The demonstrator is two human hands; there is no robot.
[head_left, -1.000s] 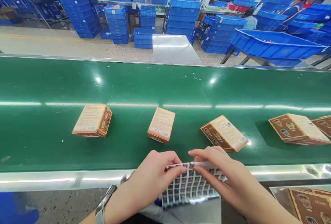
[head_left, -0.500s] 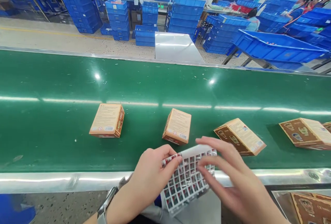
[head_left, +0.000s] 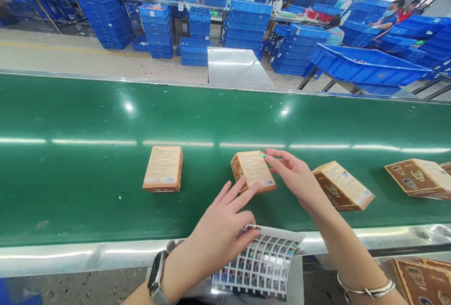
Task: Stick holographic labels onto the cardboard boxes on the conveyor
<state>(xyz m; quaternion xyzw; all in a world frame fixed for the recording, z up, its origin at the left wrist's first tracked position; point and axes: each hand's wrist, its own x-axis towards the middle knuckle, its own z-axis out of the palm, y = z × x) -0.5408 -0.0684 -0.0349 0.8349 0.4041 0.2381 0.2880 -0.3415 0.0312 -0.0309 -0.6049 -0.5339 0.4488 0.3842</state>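
My left hand [head_left: 221, 224] pinches a sheet of small shiny stickers [head_left: 259, 267] between thumb and finger. Its other fingertips reach over the front edge of a brown and cream carton [head_left: 252, 166] on the green conveyor belt [head_left: 88, 201]. At the carton's far right corner, my right hand [head_left: 298, 175] presses a tiny greenish sticker [head_left: 262, 155] with thumb and forefinger. A second carton [head_left: 163, 168] lies to the left, printed side up. Two more, a tilted carton [head_left: 343, 186] and another carton [head_left: 417, 178], lie to the right.
A metal rail [head_left: 70, 258] runs along the belt's near side. Brown cartons [head_left: 419, 281] sit at the lower right. Beyond the belt are a metal table [head_left: 234, 67], a large blue bin [head_left: 369, 67], stacked blue crates [head_left: 246, 23] and several people at the upper right.
My right hand has moved from the sticker sheet to the carton, with a small sticker at its fingertips. My left hand's fingers have spread onto the carton; the sheet has dropped lower. The carton has turned.
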